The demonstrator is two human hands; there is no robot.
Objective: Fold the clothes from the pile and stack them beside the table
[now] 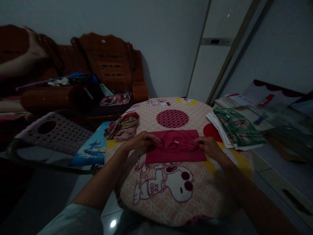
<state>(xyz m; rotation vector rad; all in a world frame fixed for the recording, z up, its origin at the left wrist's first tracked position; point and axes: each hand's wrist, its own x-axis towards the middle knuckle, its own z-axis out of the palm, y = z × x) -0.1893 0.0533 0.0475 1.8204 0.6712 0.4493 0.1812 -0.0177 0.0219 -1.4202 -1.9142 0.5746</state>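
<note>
A magenta garment (176,157), folded into a rough rectangle, lies on the round table (156,209) with its patterned cloth. Its neckline and a small white label face up near the middle. My left hand (144,140) pinches the fabric at the left of the neckline. On the other side, my right hand (207,145) grips the fabric near the right edge between thumb and fingers. Left of the garment sits a crumpled reddish-brown cloth (126,127). To the right, a green plaid cloth (238,127) rests on folded white cloth (218,130).
Wooden seats (105,62) stand at the back left, where another person's bare limb (22,62) shows. A woven chair (53,132) and a blue printed bag or cushion (93,147) are left of the table. A glass-topped cabinet (283,130) stands at the right.
</note>
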